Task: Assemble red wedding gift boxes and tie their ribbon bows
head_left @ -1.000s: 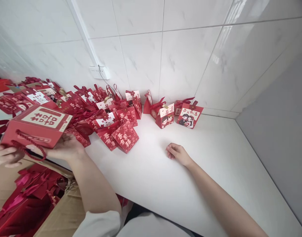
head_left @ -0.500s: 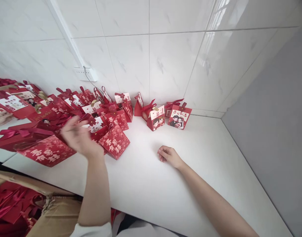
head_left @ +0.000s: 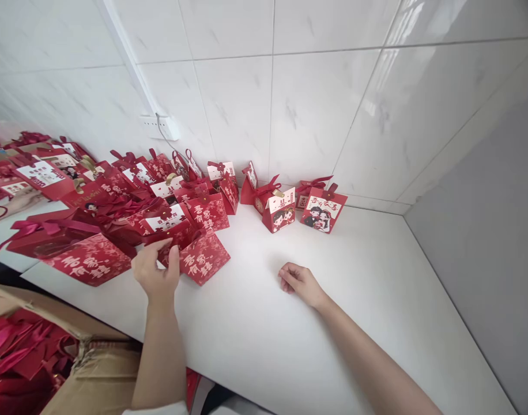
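Observation:
My left hand point(head_left: 155, 270) is at the front of the crowded group of red gift boxes, thumb and fingers apart. Its fingertips are beside a red box with a white label point(head_left: 165, 219); whether they touch it I cannot tell. Just right of the thumb, a red patterned gift box point(head_left: 204, 257) with pale lettering leans at an angle. To the left lies a larger red box point(head_left: 91, 259) with similar lettering. On the tabletop, my right hand point(head_left: 299, 282) rests loosely curled, with nothing visible in it.
Against the tiled wall stand a small house-shaped box point(head_left: 279, 212) and a box with a cartoon couple point(head_left: 323, 212). At lower left, an open cardboard carton point(head_left: 100, 374) holds red ribboned boxes. Another person's hand point(head_left: 26, 199) is at the far left. A grey panel point(head_left: 484, 230) borders the right.
My left hand has come down from above the boxes to the front of the group. My right hand has stayed resting on the table. The view has shifted slightly left.

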The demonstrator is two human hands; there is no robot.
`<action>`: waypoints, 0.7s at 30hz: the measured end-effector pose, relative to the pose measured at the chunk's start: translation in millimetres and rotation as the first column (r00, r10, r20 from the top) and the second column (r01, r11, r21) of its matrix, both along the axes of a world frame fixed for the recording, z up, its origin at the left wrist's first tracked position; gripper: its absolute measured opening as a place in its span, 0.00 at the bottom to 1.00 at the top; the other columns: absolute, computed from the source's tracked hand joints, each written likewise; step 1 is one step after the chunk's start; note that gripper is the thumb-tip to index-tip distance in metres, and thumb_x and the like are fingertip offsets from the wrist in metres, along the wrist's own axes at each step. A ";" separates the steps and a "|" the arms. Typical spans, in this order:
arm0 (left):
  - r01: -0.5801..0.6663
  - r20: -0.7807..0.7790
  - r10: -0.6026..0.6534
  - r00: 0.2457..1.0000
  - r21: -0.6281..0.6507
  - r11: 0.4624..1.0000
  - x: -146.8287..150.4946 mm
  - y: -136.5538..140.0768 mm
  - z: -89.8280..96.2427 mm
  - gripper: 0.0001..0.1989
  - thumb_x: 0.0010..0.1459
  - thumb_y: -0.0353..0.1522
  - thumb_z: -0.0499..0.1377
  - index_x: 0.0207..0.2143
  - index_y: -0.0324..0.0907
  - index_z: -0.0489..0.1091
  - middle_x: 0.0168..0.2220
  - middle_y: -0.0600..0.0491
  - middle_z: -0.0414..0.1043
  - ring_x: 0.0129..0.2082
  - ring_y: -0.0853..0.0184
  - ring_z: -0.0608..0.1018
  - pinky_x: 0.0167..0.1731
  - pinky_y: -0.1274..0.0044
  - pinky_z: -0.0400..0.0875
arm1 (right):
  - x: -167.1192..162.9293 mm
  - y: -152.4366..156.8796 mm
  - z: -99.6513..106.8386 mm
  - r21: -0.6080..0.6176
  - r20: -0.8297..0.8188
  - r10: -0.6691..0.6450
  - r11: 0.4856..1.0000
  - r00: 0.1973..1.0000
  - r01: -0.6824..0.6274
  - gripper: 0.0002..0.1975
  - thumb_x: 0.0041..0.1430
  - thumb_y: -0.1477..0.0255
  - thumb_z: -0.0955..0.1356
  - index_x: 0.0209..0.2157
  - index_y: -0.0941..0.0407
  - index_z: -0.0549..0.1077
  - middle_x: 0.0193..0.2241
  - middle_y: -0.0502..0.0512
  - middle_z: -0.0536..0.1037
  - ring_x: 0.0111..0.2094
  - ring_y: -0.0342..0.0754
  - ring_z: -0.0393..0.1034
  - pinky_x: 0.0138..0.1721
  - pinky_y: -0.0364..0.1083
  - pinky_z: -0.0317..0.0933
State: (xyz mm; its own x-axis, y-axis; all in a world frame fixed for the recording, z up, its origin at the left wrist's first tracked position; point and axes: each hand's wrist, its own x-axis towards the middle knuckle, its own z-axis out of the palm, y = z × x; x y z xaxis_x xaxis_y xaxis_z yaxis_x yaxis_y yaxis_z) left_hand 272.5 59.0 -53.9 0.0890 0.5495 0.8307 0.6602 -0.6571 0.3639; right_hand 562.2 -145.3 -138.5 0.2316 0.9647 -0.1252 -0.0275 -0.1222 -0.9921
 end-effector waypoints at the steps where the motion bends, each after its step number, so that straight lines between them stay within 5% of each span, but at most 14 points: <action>1: 0.027 -0.006 -0.027 1.000 -0.025 0.999 -2.8 -1.8 -5.1 0.13 0.57 0.39 0.59 0.40 0.39 0.73 0.38 0.44 0.77 0.40 0.58 0.76 0.47 0.66 0.65 | -0.2 -0.2 0.7 -0.005 0.001 0.000 1.000 1.000 0.000 0.18 0.59 0.53 0.66 0.30 0.55 0.69 0.23 0.49 0.73 0.23 0.43 0.67 0.26 0.44 0.62; 5: 0.054 -0.053 -0.073 0.996 -0.303 0.951 -2.9 -10.5 -22.7 0.14 0.53 0.42 0.62 0.33 0.41 0.72 0.31 0.49 0.76 0.31 0.62 0.77 0.38 0.71 0.70 | -0.7 -1.3 3.4 -0.011 0.007 -0.001 1.000 1.000 0.001 0.18 0.59 0.53 0.66 0.29 0.54 0.69 0.23 0.49 0.73 0.23 0.43 0.67 0.26 0.44 0.62; 8: 0.125 -0.002 -0.158 0.987 -0.602 0.788 8.5 -17.1 -29.7 0.18 0.53 0.44 0.62 0.41 0.42 0.72 0.38 0.48 0.78 0.36 0.60 0.79 0.40 0.71 0.73 | -0.5 -1.5 4.0 -0.012 0.008 -0.002 1.000 1.000 0.002 0.19 0.59 0.52 0.66 0.29 0.54 0.69 0.23 0.49 0.73 0.23 0.43 0.67 0.25 0.44 0.62; 12: 0.289 0.118 -0.318 0.941 -0.770 0.569 27.9 -24.1 -29.8 0.27 0.51 0.45 0.64 0.51 0.44 0.68 0.50 0.46 0.75 0.51 0.54 0.76 0.52 0.64 0.70 | -0.7 -1.4 1.5 -0.008 0.022 0.006 1.000 1.000 -0.006 0.18 0.59 0.53 0.66 0.30 0.54 0.69 0.23 0.49 0.73 0.23 0.43 0.67 0.25 0.43 0.62; 14: 0.385 0.198 -0.422 0.885 -0.822 0.420 35.8 -28.9 -26.9 0.28 0.51 0.45 0.64 0.52 0.45 0.68 0.53 0.47 0.73 0.55 0.54 0.73 0.55 0.63 0.68 | -1.4 -1.3 0.0 -0.015 0.029 0.009 1.000 1.000 -0.008 0.19 0.59 0.52 0.66 0.30 0.54 0.69 0.23 0.49 0.73 0.23 0.43 0.67 0.25 0.43 0.62; 18: 0.494 0.394 -0.553 0.734 -0.869 0.037 51.0 -42.0 -24.6 0.27 0.50 0.43 0.66 0.52 0.43 0.70 0.53 0.47 0.73 0.54 0.54 0.74 0.54 0.63 0.70 | -3.0 -3.9 3.6 0.043 0.055 -0.061 0.997 0.997 0.059 0.19 0.61 0.51 0.64 0.34 0.54 0.68 0.27 0.52 0.74 0.25 0.45 0.68 0.25 0.44 0.64; 21: 0.535 0.494 -0.614 0.615 -0.834 -0.136 64.7 -51.6 -32.1 0.33 0.46 0.40 0.69 0.54 0.42 0.67 0.53 0.44 0.73 0.53 0.52 0.74 0.54 0.62 0.70 | -3.7 -9.9 16.5 0.256 0.099 -0.172 0.956 0.980 0.142 0.20 0.63 0.51 0.61 0.43 0.53 0.68 0.40 0.58 0.74 0.41 0.51 0.71 0.35 0.48 0.68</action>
